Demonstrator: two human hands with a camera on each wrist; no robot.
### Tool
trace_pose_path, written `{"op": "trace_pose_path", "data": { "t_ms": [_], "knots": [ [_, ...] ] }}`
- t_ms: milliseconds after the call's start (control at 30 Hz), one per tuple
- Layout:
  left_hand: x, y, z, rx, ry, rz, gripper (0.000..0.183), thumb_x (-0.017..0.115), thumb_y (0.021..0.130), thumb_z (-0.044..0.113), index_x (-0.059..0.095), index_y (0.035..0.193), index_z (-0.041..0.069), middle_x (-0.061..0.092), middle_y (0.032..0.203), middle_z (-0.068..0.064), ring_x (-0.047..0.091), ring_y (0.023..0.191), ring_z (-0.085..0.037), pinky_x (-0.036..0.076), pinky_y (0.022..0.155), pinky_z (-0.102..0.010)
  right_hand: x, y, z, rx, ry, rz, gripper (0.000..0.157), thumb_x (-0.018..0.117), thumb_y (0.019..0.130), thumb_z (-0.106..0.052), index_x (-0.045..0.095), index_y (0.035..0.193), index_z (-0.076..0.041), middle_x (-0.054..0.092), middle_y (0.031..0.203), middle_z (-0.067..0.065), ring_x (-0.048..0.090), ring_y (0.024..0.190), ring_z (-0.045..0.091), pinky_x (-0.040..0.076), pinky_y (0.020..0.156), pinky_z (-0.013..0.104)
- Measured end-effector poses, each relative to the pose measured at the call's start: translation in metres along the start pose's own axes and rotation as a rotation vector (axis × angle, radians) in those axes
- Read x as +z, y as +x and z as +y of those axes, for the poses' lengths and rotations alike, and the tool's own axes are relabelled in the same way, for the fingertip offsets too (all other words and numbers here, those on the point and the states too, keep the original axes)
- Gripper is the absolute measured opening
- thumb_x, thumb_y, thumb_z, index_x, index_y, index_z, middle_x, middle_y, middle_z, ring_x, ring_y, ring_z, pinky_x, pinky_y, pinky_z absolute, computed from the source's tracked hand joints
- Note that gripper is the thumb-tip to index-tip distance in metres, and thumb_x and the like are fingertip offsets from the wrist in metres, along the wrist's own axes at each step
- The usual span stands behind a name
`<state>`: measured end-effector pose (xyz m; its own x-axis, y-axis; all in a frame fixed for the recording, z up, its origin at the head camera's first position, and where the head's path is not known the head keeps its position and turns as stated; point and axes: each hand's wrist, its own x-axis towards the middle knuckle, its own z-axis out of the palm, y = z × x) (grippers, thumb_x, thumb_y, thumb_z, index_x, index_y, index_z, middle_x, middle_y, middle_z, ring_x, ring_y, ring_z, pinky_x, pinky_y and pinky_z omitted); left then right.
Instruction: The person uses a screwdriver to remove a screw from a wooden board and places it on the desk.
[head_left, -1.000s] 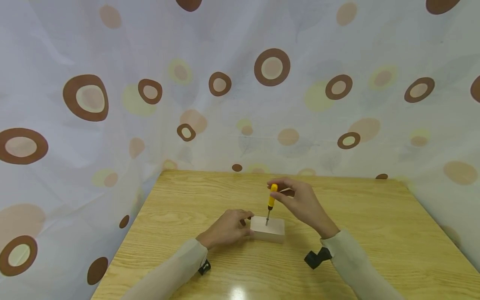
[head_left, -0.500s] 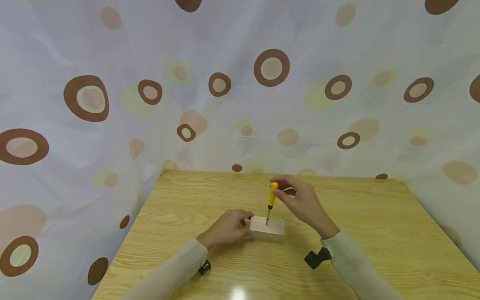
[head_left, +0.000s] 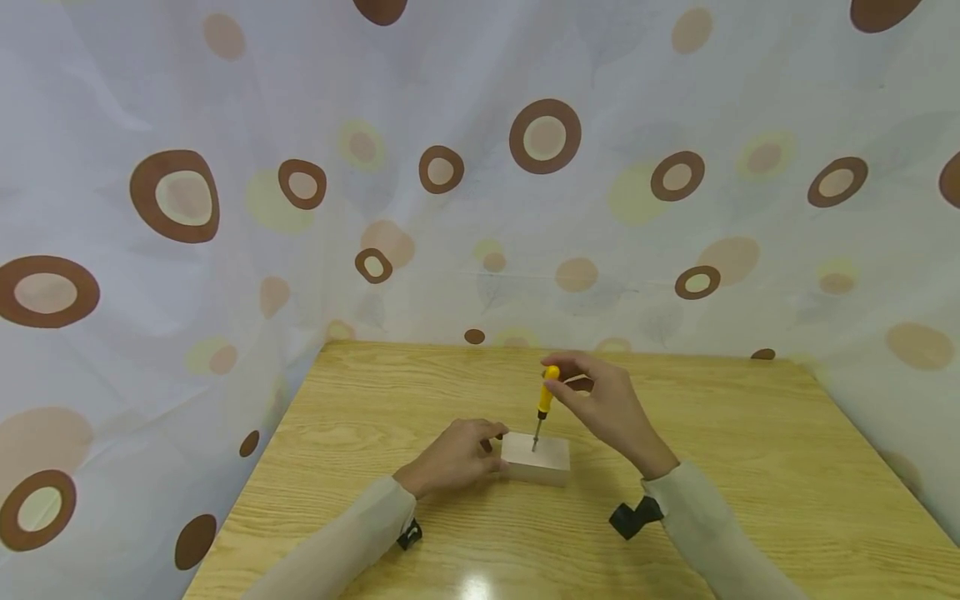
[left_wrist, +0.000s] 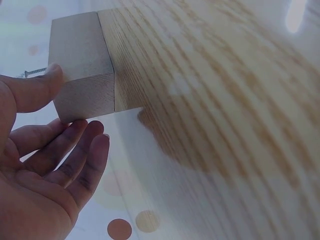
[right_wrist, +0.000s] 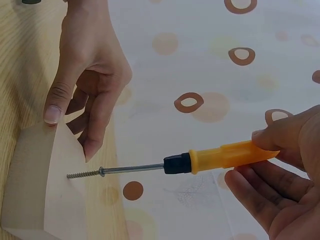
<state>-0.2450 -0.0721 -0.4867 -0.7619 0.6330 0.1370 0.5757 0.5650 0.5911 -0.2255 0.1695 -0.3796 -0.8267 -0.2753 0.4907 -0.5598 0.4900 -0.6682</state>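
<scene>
A pale wooden block [head_left: 553, 462] lies on the table. My left hand [head_left: 453, 457] grips its left end, thumb on the near edge and fingers at the far side. A screw [right_wrist: 84, 174] stands in the block's top face, most of its threaded shank showing. The yellow-handled screwdriver [head_left: 547, 395] stands over it, slightly tilted, its tip meeting the screw head in the right wrist view. My right hand [head_left: 606, 407] holds the upper part of the handle between thumb and fingers. In the left wrist view the screw [left_wrist: 35, 72] shows behind my left thumb.
The wood-grain table [head_left: 375, 400] reaches back to a white curtain [head_left: 480, 208] with brown and yellow circles, which also hangs along both sides. A black strap piece [head_left: 636, 517] hangs from my right wrist, and another [head_left: 409, 534] from my left.
My right hand's fingers have shifted slightly on the screwdriver handle, whose top leans a touch further right. The block and my left hand stay in place.
</scene>
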Motion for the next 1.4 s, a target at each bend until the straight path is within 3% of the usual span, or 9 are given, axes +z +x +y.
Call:
{"op": "trace_pose_path", "data": {
  "t_ms": [333,500,700,900,1200,1400],
  "knots": [
    [-0.0003,-0.0001,0.0012,-0.013,-0.004,-0.01,0.05,0.07,0.087,0.034,0.059,0.13,0.01,0.061,0.124,0.001,0.062,0.092,-0.008,0.05,0.074,-0.019,0.0027,-0.001,0.0008,0.005,-0.006,0.014,0.027,0.073,0.083,-0.037,0.068,0.108,-0.029,0.063,0.092,-0.011,0.062,0.08,0.008,0.054,0.069,0.025],
    [-0.0017,-0.0008,0.0032,-0.032,-0.014,-0.012,0.05,0.07,0.087,0.034,0.059,0.13,0.011,0.061,0.124,0.002,0.061,0.094,-0.009,0.049,0.075,-0.019,0.0029,-0.0014,0.003,0.023,0.009,0.048,0.029,0.073,0.084,-0.032,0.067,0.111,-0.024,0.068,0.095,-0.01,0.065,0.08,0.009,0.054,0.07,0.026],
    [-0.0024,-0.0005,0.003,-0.025,-0.011,-0.008,0.049,0.071,0.087,0.033,0.059,0.129,0.011,0.061,0.124,0.001,0.062,0.093,-0.009,0.05,0.074,-0.019,0.0032,0.0,0.0031,0.04,0.025,0.016,0.028,0.069,0.088,-0.032,0.064,0.115,-0.026,0.067,0.1,-0.009,0.064,0.086,0.009,0.054,0.073,0.028],
    [-0.0019,-0.0005,0.0019,-0.017,-0.011,-0.009,0.049,0.071,0.087,0.032,0.059,0.129,0.01,0.061,0.124,0.0,0.062,0.093,-0.01,0.05,0.074,-0.02,0.0049,-0.0012,0.0015,0.053,0.022,-0.004,0.03,0.072,0.085,-0.036,0.065,0.11,-0.023,0.065,0.096,-0.01,0.063,0.082,0.01,0.054,0.07,0.028],
    [-0.0019,-0.0005,0.0026,-0.015,0.004,-0.003,0.049,0.07,0.087,0.035,0.06,0.128,0.011,0.063,0.12,0.001,0.063,0.092,-0.01,0.05,0.074,-0.02,0.0072,-0.0009,0.0011,0.026,-0.001,0.007,0.023,0.063,0.094,-0.027,0.06,0.116,-0.023,0.067,0.099,-0.007,0.061,0.085,0.008,0.052,0.068,0.031],
    [-0.002,0.0001,0.0033,-0.019,-0.005,-0.007,0.048,0.071,0.087,0.034,0.06,0.128,0.011,0.063,0.12,0.001,0.063,0.092,-0.01,0.05,0.073,-0.019,0.0073,-0.0009,0.0011,0.018,-0.008,0.025,0.027,0.069,0.088,-0.033,0.062,0.112,-0.025,0.065,0.093,-0.01,0.061,0.08,0.008,0.054,0.067,0.031]
  ]
}}
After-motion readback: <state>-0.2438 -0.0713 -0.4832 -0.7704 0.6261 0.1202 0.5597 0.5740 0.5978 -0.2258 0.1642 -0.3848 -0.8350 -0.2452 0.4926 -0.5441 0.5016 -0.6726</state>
